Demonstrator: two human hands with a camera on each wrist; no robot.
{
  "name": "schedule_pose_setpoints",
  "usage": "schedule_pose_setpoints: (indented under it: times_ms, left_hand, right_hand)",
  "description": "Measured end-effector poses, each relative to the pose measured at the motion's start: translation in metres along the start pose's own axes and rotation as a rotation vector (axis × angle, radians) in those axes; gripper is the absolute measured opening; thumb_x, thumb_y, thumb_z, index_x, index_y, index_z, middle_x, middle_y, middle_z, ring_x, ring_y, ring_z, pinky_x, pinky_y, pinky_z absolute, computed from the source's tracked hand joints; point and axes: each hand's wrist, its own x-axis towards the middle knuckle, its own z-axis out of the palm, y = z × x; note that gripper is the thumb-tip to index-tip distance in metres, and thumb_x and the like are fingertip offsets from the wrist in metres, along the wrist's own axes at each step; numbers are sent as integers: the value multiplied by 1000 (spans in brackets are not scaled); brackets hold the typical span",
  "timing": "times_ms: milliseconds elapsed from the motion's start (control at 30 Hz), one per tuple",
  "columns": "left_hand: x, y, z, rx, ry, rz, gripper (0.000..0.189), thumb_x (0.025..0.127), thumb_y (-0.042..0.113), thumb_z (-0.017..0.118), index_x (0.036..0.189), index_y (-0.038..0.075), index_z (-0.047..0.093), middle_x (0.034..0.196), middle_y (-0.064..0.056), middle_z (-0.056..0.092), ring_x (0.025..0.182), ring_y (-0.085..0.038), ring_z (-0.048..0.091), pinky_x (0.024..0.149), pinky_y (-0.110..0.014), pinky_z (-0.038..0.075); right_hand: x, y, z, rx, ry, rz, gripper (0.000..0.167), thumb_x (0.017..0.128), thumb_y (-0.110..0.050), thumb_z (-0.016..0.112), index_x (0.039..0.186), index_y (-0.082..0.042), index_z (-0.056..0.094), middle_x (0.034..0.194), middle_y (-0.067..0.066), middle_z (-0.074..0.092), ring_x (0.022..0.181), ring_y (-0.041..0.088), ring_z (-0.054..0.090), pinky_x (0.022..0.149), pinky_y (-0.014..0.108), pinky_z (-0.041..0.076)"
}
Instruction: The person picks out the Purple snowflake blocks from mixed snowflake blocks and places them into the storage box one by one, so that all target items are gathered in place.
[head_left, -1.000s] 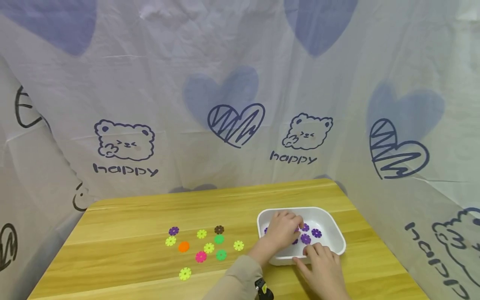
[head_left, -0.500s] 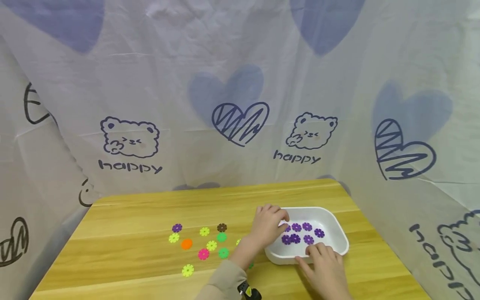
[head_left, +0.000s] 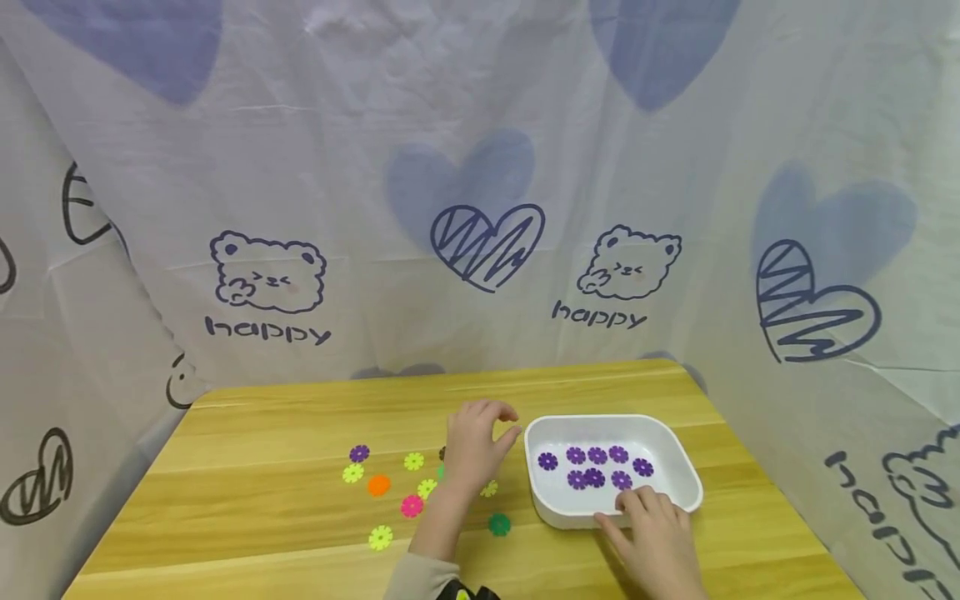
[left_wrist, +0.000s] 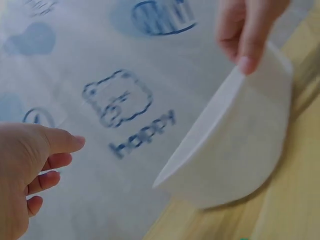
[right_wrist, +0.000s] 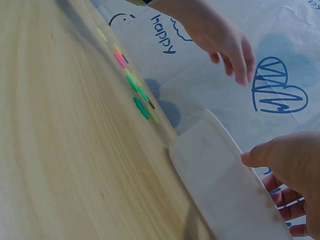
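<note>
My left hand [head_left: 476, 446] hovers over the table just left of the white plastic tray [head_left: 543, 507], with nothing between its loosely bent fingers and thumb. In the left wrist view the same hand [left_wrist: 35, 170] hangs apart from the tray. My right hand [head_left: 654, 533] pinches the tray's near rim, thumb [right_wrist: 255, 155] on the outside and fingers over the inside. Several purple notched plastic discs [head_left: 621, 481] lie flat in the tray, two of them overlapping. Some discs on the table are partly hidden behind my left hand and forearm.
Left of the tray, loose discs lie on the wooden table [head_left: 262, 467]: one purple [head_left: 359, 453], an orange [head_left: 378, 485], a pink [head_left: 412, 506], a dark green [head_left: 499, 524] and several yellow ones [head_left: 380, 537]. A printed cloth [head_left: 375, 167] hangs behind and beside the table.
My left hand has moved left, out of the tray to above the table, uncovering the purple discs inside. My right hand keeps its hold on the rim. The head view has shifted slightly.
</note>
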Motion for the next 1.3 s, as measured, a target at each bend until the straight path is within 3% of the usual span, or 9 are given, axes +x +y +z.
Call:
schedule_pose_setpoints:
  times_ms: [333,533,733,967,1300]
  left_hand:
    - [-15,-48,-25,-104,163,-217,13,82,18,78,92,15,70,91,-2,71,90,-25,61,87,-50,39]
    - [-24,-75,-36,-69,235,-335,15,82,18,78,93,11,72,93,-7,73,91,-29,60,87,-49,38]
    - [-35,-104,-49,-41,240,-482,22,85,22,75,103,9,70,106,-12,70,102,-33,53,86,-50,31]
    - [-53,-139,-50,0,266,-622,28,85,24,74,109,10,68,122,-19,61,115,-41,44,94,-59,28]
    - [-64,-167,-46,33,193,-792,43,86,29,69,123,10,61,132,-27,46,122,-48,32,94,-65,22]
  right_hand:
    - [1,-2,-2,-5,-9,4,28,84,-39,72,91,-15,61,96,4,60,96,26,56,92,57,41]
    - [0,-2,-1,-11,0,-2,28,84,-39,73,90,-15,61,95,3,59,95,26,56,91,57,42]
    - [0,-1,0,-12,5,1,28,83,-39,73,90,-15,61,95,3,59,95,27,57,91,57,42]
    - [1,-1,-2,-11,5,1,28,84,-39,73,91,-15,61,95,3,59,96,27,57,91,57,42]
    - [1,-1,-1,-19,-18,4,29,83,-41,73,90,-15,62,95,3,60,97,26,57,92,56,42]
